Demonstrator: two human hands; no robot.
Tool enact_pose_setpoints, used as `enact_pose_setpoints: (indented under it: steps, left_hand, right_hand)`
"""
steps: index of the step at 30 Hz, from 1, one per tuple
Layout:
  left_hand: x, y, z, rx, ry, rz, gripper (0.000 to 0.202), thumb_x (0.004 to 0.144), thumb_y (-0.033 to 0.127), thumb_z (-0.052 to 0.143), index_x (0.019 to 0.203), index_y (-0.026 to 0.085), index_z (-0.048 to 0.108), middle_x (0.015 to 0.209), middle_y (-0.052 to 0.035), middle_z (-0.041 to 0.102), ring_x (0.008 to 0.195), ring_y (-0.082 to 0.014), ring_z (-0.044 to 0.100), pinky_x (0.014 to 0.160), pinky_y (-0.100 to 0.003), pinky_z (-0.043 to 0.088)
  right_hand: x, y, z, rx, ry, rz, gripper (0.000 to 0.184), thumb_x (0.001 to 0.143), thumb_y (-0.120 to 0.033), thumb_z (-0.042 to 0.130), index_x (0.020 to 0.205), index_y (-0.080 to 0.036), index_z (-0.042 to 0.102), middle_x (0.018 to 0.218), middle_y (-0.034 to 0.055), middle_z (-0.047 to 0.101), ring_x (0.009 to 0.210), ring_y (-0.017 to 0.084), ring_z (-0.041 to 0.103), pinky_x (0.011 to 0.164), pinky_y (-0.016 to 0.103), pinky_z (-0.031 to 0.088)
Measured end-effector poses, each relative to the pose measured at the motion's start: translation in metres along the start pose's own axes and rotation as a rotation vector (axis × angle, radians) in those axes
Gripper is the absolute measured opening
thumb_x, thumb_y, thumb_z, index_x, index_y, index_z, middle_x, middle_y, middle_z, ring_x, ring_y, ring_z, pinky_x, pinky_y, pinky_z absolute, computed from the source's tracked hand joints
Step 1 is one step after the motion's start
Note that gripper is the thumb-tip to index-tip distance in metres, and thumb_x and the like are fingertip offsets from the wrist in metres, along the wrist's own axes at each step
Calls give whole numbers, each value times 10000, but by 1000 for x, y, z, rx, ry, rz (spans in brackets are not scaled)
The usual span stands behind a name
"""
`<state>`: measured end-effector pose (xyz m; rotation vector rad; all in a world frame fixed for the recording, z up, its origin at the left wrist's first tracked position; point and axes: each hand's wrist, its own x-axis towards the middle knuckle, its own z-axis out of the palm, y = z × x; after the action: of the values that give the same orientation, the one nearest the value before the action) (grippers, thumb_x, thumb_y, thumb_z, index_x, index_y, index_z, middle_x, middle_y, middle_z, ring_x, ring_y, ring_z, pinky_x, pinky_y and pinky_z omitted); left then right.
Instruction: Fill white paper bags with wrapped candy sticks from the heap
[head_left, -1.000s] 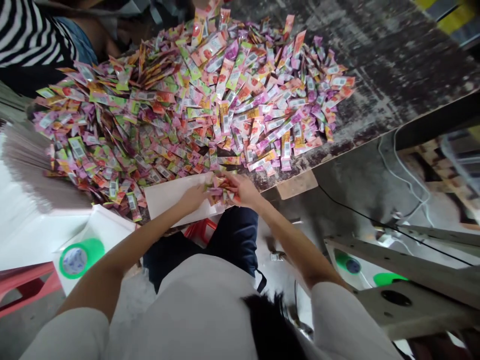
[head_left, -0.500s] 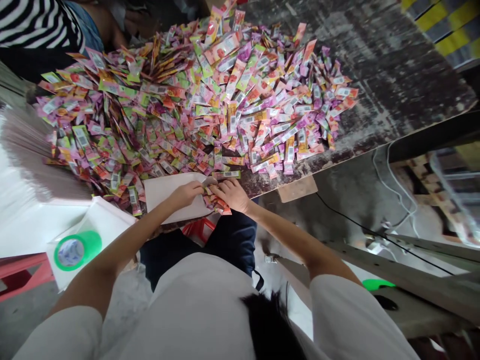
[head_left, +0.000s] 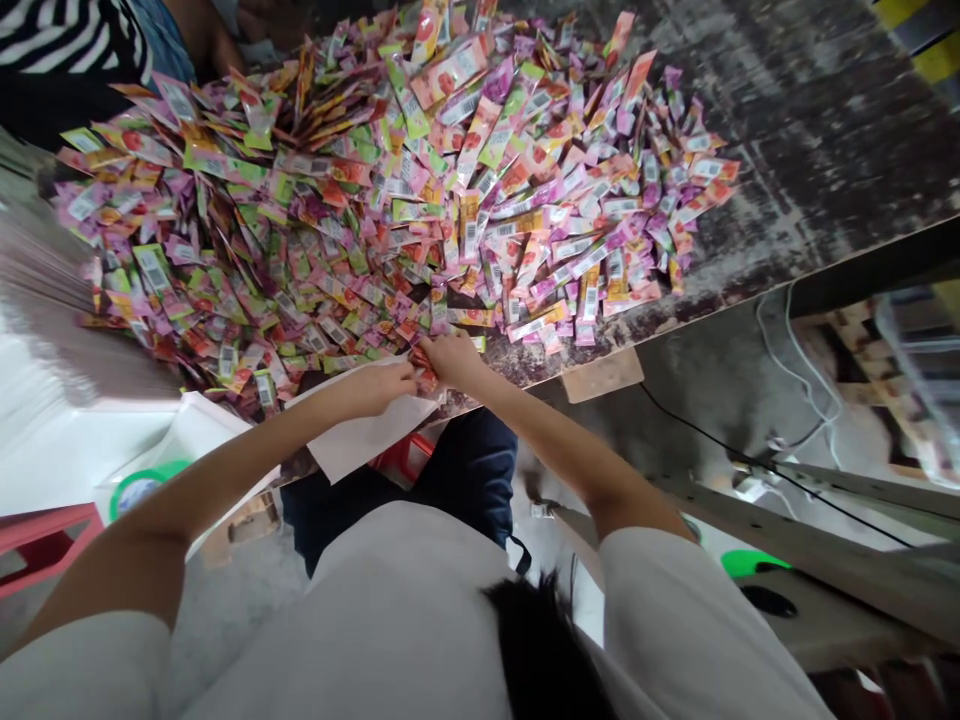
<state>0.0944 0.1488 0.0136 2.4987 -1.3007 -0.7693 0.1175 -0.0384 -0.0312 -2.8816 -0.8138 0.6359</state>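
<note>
A big heap of colourful sachets (head_left: 390, 190) covers the dark worn table (head_left: 810, 130). At the table's near edge my left hand (head_left: 379, 385) is closed on the mouth of a white bag (head_left: 367, 435) that hangs off the edge. My right hand (head_left: 454, 358) is closed on a small bunch of sachets (head_left: 426, 372) right at the bag's mouth, touching the edge of the heap.
A person in a striped top (head_left: 67, 40) stands at the far left. A stack of white bags (head_left: 37, 330) lies left, with a green tape roll (head_left: 139, 485) and a red stool (head_left: 45, 535) below. Cables (head_left: 787, 340) and a metal frame (head_left: 840, 570) are at the right.
The white bag has slid off the table edge and now hangs tilted from my left hand. Both hands moved slightly toward the heap, and the bunch of sachets went toward the bag's mouth.
</note>
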Motion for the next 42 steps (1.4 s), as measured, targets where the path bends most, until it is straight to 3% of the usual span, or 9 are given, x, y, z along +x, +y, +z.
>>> enact_pose_setpoints:
  steps: [8, 13, 18, 23, 27, 33, 35, 38, 42]
  left_hand:
    - [25, -8, -12, -211, 86, 78, 278, 840, 86, 438, 857, 200, 692, 960, -51, 612, 858, -150, 588, 760, -247, 446]
    - [42, -16, -16, -339, 54, 96, 199, 797, 123, 500, 789, 190, 688, 897, -46, 606, 828, -147, 584, 763, -249, 447]
    - [56, -35, -17, -496, 145, -209, 295, 794, 257, 579, 1066, 155, 627, 933, -58, 631, 792, -158, 587, 707, -251, 461]
    - [66, -47, -5, -184, 168, -570, 214, 785, 316, 609, 884, 132, 658, 839, -82, 645, 767, -191, 574, 696, -283, 429]
    - [76, -45, -3, -170, 48, -593, 223, 802, 316, 600, 640, 165, 630, 601, -31, 578, 665, -175, 546, 652, -278, 393]
    - [112, -9, -10, -128, 53, -552, 146, 807, 219, 593, 712, 146, 676, 726, -87, 654, 806, -235, 610, 760, -331, 447]
    - [109, 12, -14, -135, 145, -528, 178, 857, 211, 529, 779, 148, 677, 815, -102, 670, 864, -245, 613, 809, -357, 463]
    - [76, 48, -9, -216, 531, -391, 216, 927, 225, 438, 921, 172, 647, 985, -102, 663, 1020, -229, 579, 941, -368, 448]
    - [21, 79, 41, -569, 864, -513, 165, 896, 304, 535, 1014, 192, 563, 924, -60, 635, 836, -162, 598, 792, -308, 510]
  right_hand:
    - [-11, -36, 10, -12, 25, 234, 248, 894, -185, 469, 1107, -93, 557, 981, 207, 655, 896, 323, 622, 770, 423, 405]
    - [-20, -39, 27, -16, 94, 181, 327, 906, -108, 353, 1124, -55, 592, 1070, 223, 623, 958, 319, 564, 817, 438, 390]
    - [-31, -36, 36, 12, 240, 70, 382, 952, -128, 283, 1253, -91, 516, 1063, 223, 619, 964, 308, 541, 848, 444, 352]
    - [-28, -37, 38, -2, 251, 92, 372, 972, -145, 252, 1235, -106, 512, 1091, 224, 619, 947, 291, 552, 850, 435, 340]
    - [-23, -35, 40, -6, 266, 44, 382, 973, -150, 261, 1252, -91, 514, 1068, 211, 633, 963, 300, 547, 842, 436, 346]
    - [-31, -26, 46, 64, 222, -89, 338, 930, -133, 348, 1141, -76, 607, 1125, 207, 629, 1061, 316, 507, 919, 446, 345]
    - [-35, -21, 44, 112, 218, -30, 312, 902, -177, 437, 1132, -58, 611, 1140, 221, 620, 1086, 328, 501, 934, 448, 349]
    - [-37, -12, 34, 249, 213, 162, 434, 795, -276, 613, 1176, -68, 588, 1179, 215, 609, 1099, 334, 518, 924, 438, 385]
    - [-34, -7, 17, 449, 217, 346, 540, 716, -334, 676, 1219, -164, 575, 1216, 136, 628, 1124, 308, 566, 885, 397, 450]
